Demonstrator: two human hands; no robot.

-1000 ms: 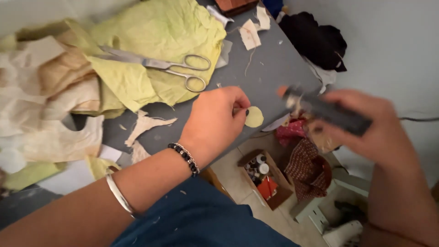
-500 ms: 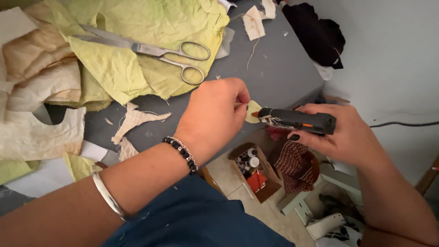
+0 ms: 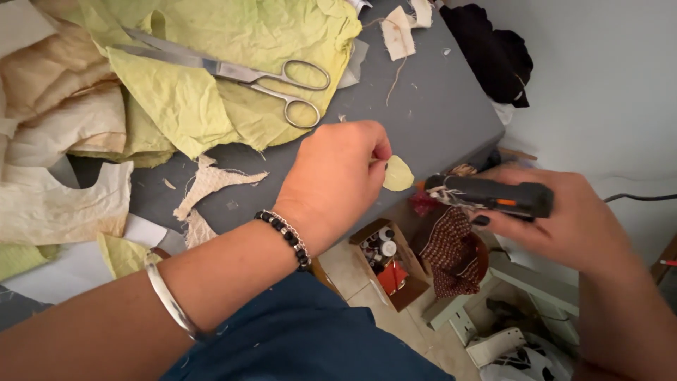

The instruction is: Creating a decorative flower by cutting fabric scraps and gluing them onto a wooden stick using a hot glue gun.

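My left hand [image 3: 338,180] pinches a small yellow-green petal-shaped piece of fabric [image 3: 398,173] at the edge of the grey table [image 3: 437,113]. My right hand [image 3: 557,222] grips a black glue gun [image 3: 493,196] with an orange detail, its nozzle pointing left at the petal, a finger's width away. A dark bead bracelet and a silver bangle sit on my left arm. Silver scissors [image 3: 282,85] lie on crumpled yellow-green fabric [image 3: 211,63] beyond my left hand.
Cream fabric pieces [image 3: 63,141] pile at the left, with cut scraps [image 3: 208,185] on the table. A black cloth [image 3: 493,56] hangs at the table's far corner. Below on the floor stand a cardboard box of small bottles [image 3: 384,261] and a patterned dark-red cloth [image 3: 455,254].
My right hand has brought the glue gun down and left, level with the petal. My left hand has stayed at the table edge holding the petal.
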